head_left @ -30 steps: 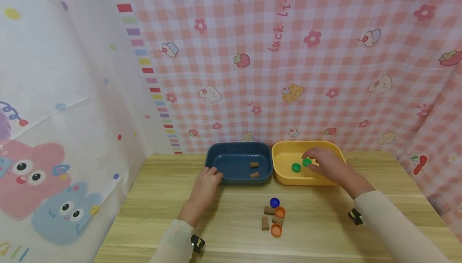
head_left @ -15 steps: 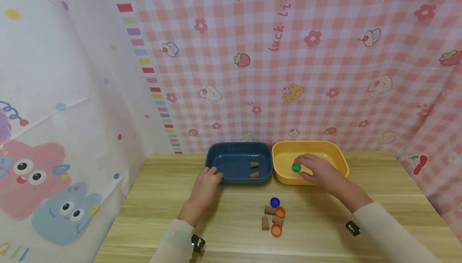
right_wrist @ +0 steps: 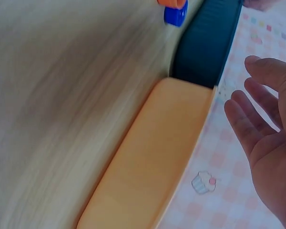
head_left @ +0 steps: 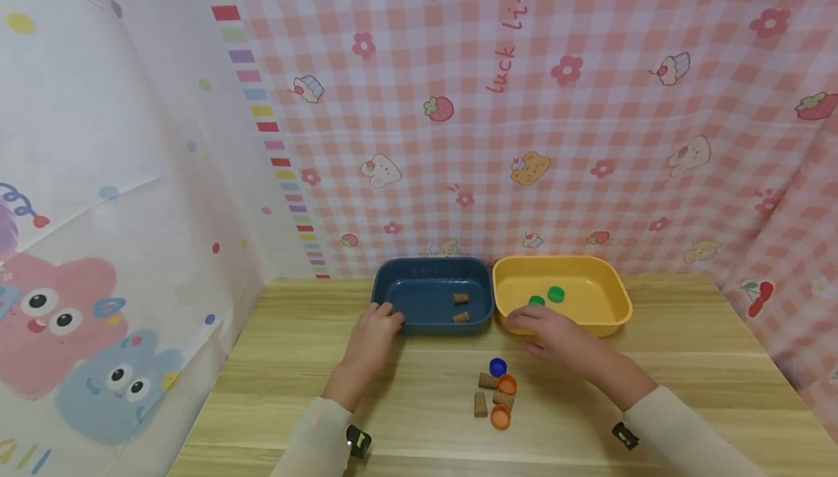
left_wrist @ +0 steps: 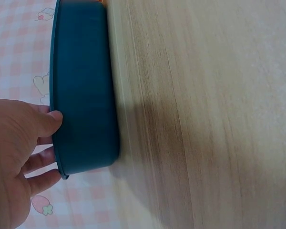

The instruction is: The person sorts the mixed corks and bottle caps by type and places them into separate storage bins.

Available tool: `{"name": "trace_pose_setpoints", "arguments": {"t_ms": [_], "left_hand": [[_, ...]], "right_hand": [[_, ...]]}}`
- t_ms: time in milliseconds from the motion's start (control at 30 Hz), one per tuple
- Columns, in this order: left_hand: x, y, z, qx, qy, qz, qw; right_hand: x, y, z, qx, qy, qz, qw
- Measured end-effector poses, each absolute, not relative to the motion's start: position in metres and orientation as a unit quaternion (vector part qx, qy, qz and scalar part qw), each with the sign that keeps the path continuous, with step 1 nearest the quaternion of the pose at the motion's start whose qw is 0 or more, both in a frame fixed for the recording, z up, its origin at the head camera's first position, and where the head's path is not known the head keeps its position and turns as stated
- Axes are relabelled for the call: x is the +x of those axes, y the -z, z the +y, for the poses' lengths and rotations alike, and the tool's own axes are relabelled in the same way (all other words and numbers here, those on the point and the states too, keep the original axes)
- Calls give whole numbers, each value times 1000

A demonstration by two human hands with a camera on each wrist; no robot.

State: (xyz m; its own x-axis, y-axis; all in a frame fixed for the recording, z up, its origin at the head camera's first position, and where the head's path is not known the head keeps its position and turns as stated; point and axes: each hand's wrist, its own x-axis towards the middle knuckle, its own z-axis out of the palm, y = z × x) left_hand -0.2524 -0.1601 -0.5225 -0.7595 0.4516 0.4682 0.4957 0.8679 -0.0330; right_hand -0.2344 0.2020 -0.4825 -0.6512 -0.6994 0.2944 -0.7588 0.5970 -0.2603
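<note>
My left hand (head_left: 374, 333) holds the near left rim of the dark blue tray (head_left: 419, 329); in the left wrist view the thumb (left_wrist: 51, 122) lies against the rim, with the other fingers at its far side. Two corks (head_left: 461, 299) lie inside that tray. Over the front edge of the yellow tray (head_left: 592, 329) hovers my right hand (head_left: 559, 339), holding nothing, its fingers apart in the right wrist view. Behind it, the yellow tray contains two green bottle caps (head_left: 556, 294), one partly hidden by the hand.
In front of the trays lies a small group: a blue bottle cap (head_left: 498, 367), two orange bottle caps (head_left: 500, 417) and several corks (head_left: 481, 404). A pink checked cloth (head_left: 458, 135) hangs right behind the trays on the wooden table (head_left: 281, 390).
My right hand has moved out of the yellow tray, toward the left and front, leaving the green bottle caps inside. The left hand stays on the blue tray.
</note>
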Motion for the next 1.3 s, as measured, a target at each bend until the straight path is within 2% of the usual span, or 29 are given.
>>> {"name": "trace_pose_setpoints", "arguments": {"t_ms": [567, 967, 1300], "left_hand": [[-251, 523, -160, -250, 49, -938, 235], [-250, 522, -159, -251, 54, -937, 238], [-251, 522, -159, -256, 52, -934, 245]], "right_hand": [[-222, 506, 171, 453, -133, -881, -19], [-227, 521, 163, 471, -107, -875, -31], [-228, 525, 163, 476, -110, -872, -16]]}}
